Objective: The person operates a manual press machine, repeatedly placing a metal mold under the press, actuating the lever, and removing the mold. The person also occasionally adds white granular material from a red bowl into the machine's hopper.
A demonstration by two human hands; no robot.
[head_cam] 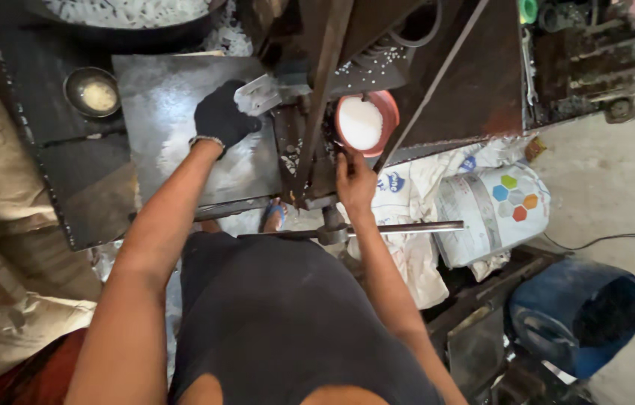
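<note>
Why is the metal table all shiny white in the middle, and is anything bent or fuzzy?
Head view: light glares pale off the metal plate beside the gloved left hand; the white bowl above the right hand looks washed out; the wide lens bends the edges; the corners are soft.

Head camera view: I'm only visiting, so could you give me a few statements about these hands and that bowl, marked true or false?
1. The left hand wears a dark glove. True.
2. The right hand is gloved too. False: it is bare.
3. The red bowl holds something white. True.
4. The gloved hand grips the bowl. False: it touches a pale flat piece on the metal sheet.
5. The blue drum stands upright. False: it lies on its side.
</note>
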